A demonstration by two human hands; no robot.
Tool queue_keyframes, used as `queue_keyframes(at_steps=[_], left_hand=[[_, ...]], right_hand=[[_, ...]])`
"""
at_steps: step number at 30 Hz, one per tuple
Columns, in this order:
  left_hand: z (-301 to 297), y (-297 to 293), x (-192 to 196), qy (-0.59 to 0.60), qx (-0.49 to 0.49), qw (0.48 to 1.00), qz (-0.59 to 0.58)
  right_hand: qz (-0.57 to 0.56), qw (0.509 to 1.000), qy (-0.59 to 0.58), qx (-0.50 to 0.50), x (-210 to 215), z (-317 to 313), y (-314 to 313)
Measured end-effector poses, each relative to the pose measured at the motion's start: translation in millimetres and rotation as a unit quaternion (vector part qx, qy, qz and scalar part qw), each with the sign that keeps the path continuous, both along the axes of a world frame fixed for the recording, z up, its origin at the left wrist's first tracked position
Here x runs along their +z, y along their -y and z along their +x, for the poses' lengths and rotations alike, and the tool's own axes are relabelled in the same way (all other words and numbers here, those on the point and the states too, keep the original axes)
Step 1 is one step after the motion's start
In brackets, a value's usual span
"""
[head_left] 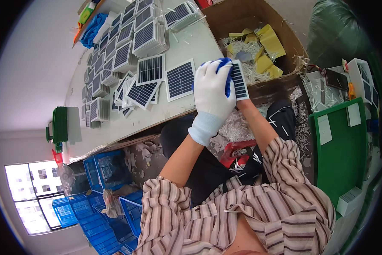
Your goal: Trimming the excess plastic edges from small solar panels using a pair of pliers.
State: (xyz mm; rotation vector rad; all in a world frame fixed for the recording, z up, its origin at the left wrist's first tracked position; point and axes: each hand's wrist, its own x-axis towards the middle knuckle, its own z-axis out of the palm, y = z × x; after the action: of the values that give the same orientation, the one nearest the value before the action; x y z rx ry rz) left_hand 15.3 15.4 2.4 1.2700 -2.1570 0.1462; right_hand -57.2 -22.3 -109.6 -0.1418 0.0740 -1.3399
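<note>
A small solar panel (239, 80), dark-celled with a white border, is held up in front of me beyond the table's front edge. My left hand (214, 85) wears a white knit glove with blue coating. It is closed at the panel's left edge, its fingers bent over. Only the bare wrist end of my right hand (242, 104) shows below the panel; the panel and glove hide its fingers, and it grips the panel from the underside. Beside my left hand, a loose panel (180, 79) lies flat on the table, next to another panel (151, 69) and a fanned pile (140, 94).
Tall stacks of panels (146, 38) cover the far left of the white table (174, 108). Ahead stands a cardboard box (242, 15) with paper shreds and yellow pieces. A green tray (339, 148) is at right, blue crates (99, 216) at lower left.
</note>
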Motion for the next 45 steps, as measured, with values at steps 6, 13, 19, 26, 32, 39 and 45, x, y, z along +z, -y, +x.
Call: queue_keyframes(at_steps=[6,13,19,26,32,39,45], left_hand=[[8,-7,19,0.074,0.058,0.995,0.025],[-5,-3,-2,-0.004,0.011,1.0,0.008],[-5,-4,-4,0.0,0.03,1.0,0.004],[-9,-4,-1,0.004,0.02,1.0,-0.006],[-3,-3,-1,-0.011,-0.019,1.0,0.017],[0,-9,2,-0.025,-0.007,0.999,0.021],[53,13,27,-0.031,-0.078,0.991,0.101]], right_hand=[[-0.106,0.923,-0.367,-0.043,-35,-41,-19],[-0.115,0.863,-0.491,-0.036,-25,-61,-44],[-0.29,0.771,-0.557,0.106,-11,-50,-110],[-0.027,0.836,-0.447,-0.317,-47,4,-37],[-0.04,0.868,-0.455,-0.195,-51,3,21],[-0.321,0.576,-0.636,-0.4,36,-76,-36],[-0.195,0.621,-0.699,-0.297,47,-167,-87]])
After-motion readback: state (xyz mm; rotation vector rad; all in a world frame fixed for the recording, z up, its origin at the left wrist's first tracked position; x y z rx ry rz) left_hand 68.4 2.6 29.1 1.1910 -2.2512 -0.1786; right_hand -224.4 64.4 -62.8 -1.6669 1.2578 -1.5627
